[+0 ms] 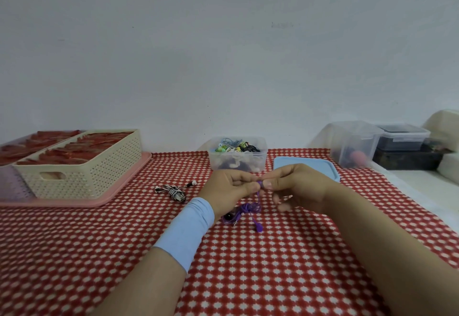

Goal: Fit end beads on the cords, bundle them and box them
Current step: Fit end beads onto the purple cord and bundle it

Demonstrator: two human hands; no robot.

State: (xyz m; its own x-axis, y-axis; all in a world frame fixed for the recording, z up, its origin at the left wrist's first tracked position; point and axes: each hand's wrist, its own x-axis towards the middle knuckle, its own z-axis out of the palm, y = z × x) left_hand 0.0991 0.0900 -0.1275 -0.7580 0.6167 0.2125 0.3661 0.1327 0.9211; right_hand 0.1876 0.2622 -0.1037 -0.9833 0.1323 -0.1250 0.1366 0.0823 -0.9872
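A purple cord (248, 210) lies partly coiled on the red checked cloth, one end hanging up between my hands. My left hand (229, 190) and my right hand (295, 186) meet above it, both pinching the cord's purple upper end with thumbs and forefingers. Another purple end bead (258, 227) lies loose on the cloth below. A black-and-white bundled cord (175, 191) lies to the left of my hands. Behind them stands a clear box (237, 155) with several coloured cords inside.
A blue lid (298, 164) lies flat right of the clear box. A cream basket (82, 166) of red items sits on a pink tray (119, 189) at the left. Clear and dark containers (357, 144) stand at the back right.
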